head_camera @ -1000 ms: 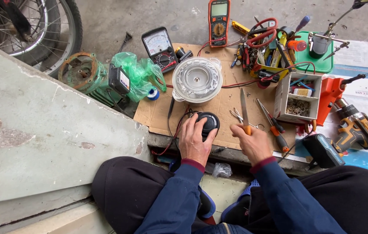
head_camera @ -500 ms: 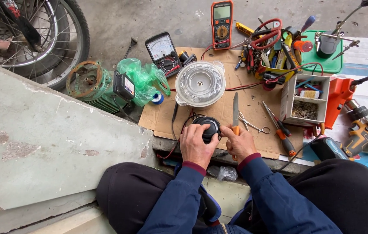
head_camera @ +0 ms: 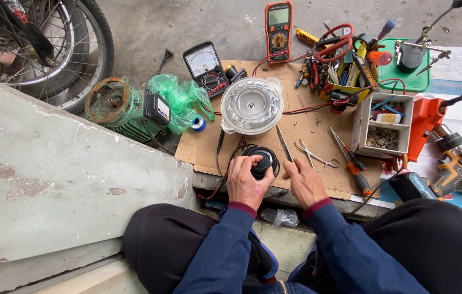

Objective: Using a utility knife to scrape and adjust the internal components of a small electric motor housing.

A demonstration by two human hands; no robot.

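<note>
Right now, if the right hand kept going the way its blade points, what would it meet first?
The right hand holds a flat blade pointing up and slightly left. Straight on, its tip would probably first meet the rim of the round clear-and-white housing. Their relative heights are hard to judge from above.

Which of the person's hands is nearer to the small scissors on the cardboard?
Right. The right hand, holding a knife, is just left of the scissors; the left hand grips the black round part farther left.
</note>
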